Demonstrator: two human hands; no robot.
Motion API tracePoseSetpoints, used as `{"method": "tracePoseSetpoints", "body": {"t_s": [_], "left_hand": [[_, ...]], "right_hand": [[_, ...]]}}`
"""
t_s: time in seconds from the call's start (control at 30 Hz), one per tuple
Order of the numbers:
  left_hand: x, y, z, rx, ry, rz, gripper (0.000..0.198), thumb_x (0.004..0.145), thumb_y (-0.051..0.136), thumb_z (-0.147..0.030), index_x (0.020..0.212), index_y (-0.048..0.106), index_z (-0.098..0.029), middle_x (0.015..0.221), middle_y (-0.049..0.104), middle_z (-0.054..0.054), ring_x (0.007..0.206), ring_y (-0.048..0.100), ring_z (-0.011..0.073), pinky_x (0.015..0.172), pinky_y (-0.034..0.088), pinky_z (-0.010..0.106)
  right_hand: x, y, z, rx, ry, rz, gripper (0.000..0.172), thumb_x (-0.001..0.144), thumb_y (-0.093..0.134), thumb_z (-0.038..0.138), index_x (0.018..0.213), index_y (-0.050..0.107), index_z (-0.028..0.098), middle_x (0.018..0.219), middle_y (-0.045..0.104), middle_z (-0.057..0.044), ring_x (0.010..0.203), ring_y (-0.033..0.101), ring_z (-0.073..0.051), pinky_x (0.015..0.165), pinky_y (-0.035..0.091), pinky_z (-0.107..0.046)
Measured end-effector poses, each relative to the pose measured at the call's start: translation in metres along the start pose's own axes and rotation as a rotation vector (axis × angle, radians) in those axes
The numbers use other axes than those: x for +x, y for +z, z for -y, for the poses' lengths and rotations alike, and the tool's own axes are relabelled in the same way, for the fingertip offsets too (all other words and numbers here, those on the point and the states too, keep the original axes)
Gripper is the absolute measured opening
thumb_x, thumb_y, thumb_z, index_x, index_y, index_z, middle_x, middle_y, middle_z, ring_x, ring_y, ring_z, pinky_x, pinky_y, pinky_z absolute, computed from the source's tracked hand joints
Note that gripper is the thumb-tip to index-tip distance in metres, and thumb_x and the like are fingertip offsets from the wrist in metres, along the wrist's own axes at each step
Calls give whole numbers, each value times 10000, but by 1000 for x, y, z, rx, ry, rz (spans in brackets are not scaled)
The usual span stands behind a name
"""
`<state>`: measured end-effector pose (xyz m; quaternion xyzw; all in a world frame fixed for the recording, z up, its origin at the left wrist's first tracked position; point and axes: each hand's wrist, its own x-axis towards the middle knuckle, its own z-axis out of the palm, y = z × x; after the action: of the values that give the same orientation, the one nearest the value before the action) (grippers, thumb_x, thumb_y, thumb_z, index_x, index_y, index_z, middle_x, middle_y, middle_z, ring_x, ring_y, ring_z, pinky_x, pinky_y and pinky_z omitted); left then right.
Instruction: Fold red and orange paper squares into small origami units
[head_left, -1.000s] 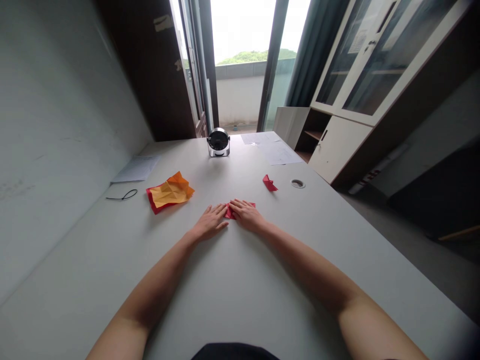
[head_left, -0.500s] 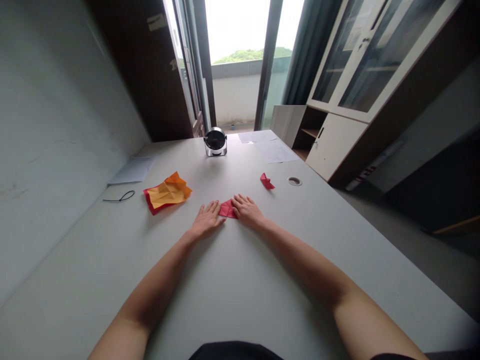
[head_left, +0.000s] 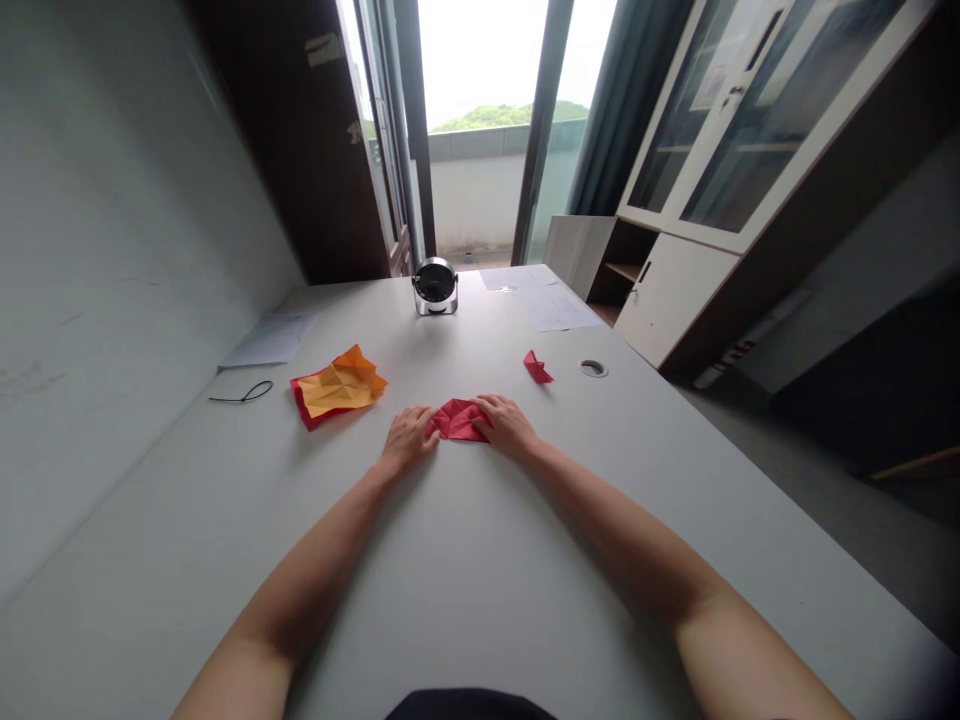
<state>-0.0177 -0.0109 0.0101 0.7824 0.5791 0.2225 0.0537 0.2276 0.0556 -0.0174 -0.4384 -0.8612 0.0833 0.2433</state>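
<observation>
A red sheet of folded origami paper (head_left: 459, 420) lies on the white table between my hands, with crease lines across its middle. My left hand (head_left: 409, 437) grips its left end, thumb at the near edge and fingers curled over the far side. At the right end, my right hand (head_left: 508, 423) holds the paper in the same way, covering that corner. Beyond it to the right sits a small folded red paper boat (head_left: 538, 367). To the left lie creased orange paper (head_left: 343, 385) and a red sheet (head_left: 304, 408) partly under it.
A black cable tie (head_left: 244, 393) and white papers (head_left: 270, 340) lie along the left wall. A round black and silver device (head_left: 435, 287) stands at the back. More sheets (head_left: 559, 308) lie at the far right, near a round cable hole (head_left: 593, 368). Cabinets flank the window.
The red paper now shows wider between my hands, which have moved slightly apart. My fingers, flat on it before, are now curled around its ends. The view has shifted slightly.
</observation>
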Motion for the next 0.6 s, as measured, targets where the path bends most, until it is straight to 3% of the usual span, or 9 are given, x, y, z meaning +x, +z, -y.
{"method": "tracePoseSetpoints", "body": {"t_s": [0.17,0.37,0.6], "left_hand": [[3,0,-2,-29,-1,52,164,830,589,-219,991,617,-222,1169,627,77,1077,536,255,952,424,400],[4,-2,4,-188,2,74,244,743,645,-226,982,596,-215,1000,632,59,957,558,241,865,465,370],[4,-3,4,-547,-164,174,684,714,590,-186,1386,478,-253,842,642,-30,722,589,135,709,474,253]], "right_hand": [[-1,-4,3,28,-2,11,477,898,614,338,1359,549,233,1335,588,-103,1254,496,-272,1071,375,-442],[0,-9,8,101,-56,27,469,890,632,315,1350,555,270,1280,606,-102,1203,516,-271,1037,398,-455],[2,-10,11,368,-27,-74,326,851,550,146,1140,657,253,1079,592,-53,960,604,-186,895,497,-342]]}}
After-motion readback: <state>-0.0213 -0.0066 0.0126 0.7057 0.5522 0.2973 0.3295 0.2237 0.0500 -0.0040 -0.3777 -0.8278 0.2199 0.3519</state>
